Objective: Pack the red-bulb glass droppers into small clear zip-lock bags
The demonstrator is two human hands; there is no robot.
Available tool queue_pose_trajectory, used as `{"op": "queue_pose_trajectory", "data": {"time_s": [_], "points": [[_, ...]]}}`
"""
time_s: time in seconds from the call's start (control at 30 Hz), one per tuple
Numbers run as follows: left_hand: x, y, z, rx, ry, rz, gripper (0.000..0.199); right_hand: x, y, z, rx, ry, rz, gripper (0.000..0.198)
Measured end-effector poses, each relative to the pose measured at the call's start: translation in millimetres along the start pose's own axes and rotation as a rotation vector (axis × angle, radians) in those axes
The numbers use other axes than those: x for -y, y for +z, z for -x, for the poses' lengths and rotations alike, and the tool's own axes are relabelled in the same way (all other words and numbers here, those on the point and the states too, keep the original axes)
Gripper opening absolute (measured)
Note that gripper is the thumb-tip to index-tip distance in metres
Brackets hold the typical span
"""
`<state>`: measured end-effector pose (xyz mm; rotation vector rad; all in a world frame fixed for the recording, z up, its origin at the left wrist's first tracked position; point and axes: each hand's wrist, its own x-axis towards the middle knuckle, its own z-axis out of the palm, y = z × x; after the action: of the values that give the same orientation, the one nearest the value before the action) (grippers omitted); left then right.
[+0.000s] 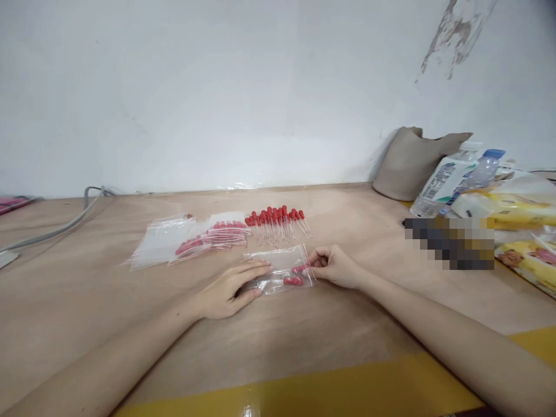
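Note:
A clear zip bag (278, 258) with a red strip at its right end lies flat on the table. Inside it are glass droppers with red rubber bulbs; one dropper (293, 281) lies near the lower edge. My left hand (232, 289) rests on the bag's left end, fingers stretched out. At the bag's mouth, my right hand (332, 266) pinches the bulb end of a second dropper (299, 269); its fingers partly hide the grip. Behind the bag, several loose droppers (275, 217) lie in a row, bulbs away from me.
Left of the loose droppers are filled bags (212, 237) in an overlapping pile and a stack of flat bags (160, 240). A grey cable (65, 229) runs at the left. On the right stand a beige container (402, 165), plastic bottles (449, 179) and yellow packages (508, 208).

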<state>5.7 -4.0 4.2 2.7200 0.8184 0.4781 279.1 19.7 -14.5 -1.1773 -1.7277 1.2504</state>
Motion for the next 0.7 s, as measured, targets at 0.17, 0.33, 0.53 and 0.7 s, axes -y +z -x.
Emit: {"op": "queue_pose_trajectory", "data": {"time_s": [0.17,0.33,0.53,0.7], "points": [[-1,0,-1,-0.003,0.013,-0.009,0.045,-2,11,-4,-0.018,-0.042,-0.015,0.023],[1,0,-1,0.004,0.008,-0.019,0.046,3,13,-2,0.07,-0.17,0.024,0.021],[5,3,2,-0.027,0.013,0.016,0.041,-17,-9,-24,-0.378,-0.119,0.031,0.022],[6,4,3,-0.046,-0.021,0.059,0.031,-35,-36,-67,-0.651,-0.051,0.301,0.028]]}}
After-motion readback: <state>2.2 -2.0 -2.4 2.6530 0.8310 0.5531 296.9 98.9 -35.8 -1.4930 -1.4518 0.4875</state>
